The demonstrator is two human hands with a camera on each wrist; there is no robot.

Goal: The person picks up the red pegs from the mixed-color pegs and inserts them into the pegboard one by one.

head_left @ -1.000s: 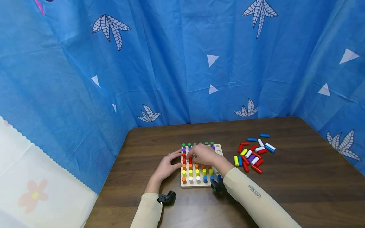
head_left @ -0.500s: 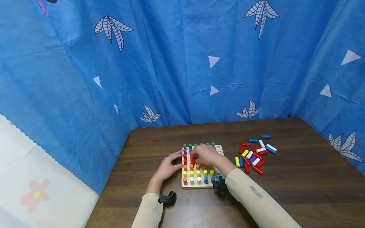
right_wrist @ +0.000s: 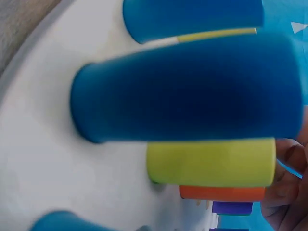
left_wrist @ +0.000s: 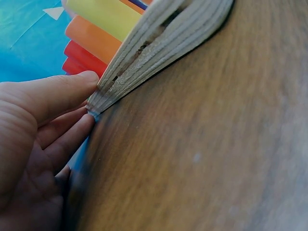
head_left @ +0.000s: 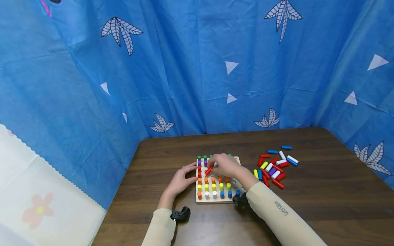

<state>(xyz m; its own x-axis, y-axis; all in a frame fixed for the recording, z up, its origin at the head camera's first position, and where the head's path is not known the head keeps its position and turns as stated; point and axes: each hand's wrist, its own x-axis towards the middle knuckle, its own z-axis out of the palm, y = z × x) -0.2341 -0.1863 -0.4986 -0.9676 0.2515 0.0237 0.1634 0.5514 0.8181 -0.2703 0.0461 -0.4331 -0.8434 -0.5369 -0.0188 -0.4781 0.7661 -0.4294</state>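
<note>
A pale wooden pegboard [head_left: 204, 201] bears rows of coloured pegs: green and purple at the back, then red, orange, yellow, and a mixed front row. My left hand [head_left: 179, 181] touches the board's left edge with straight fingers, thumb apart from them; the left wrist view has the thumb and fingertips at the board's edge [left_wrist: 144, 62]. Over the red row, my right hand [head_left: 226, 166] pinches a tilted red peg [head_left: 208, 171]. Blue pegs [right_wrist: 183, 91] and a yellow peg [right_wrist: 211, 163] partly block the right wrist view, where only some fingers [right_wrist: 281, 192] show.
Loose red, white, blue, yellow and purple pegs [head_left: 278, 183] lie in a pile right of the board on the brown wooden table [head_left: 323, 205]. Bare holes show along the board's right side. A blue patterned curtain [head_left: 184, 68] hangs behind the table.
The red peg has gone from nearly upright to tilted, and my right hand has shifted slightly right. My left hand stays against the board's edge.
</note>
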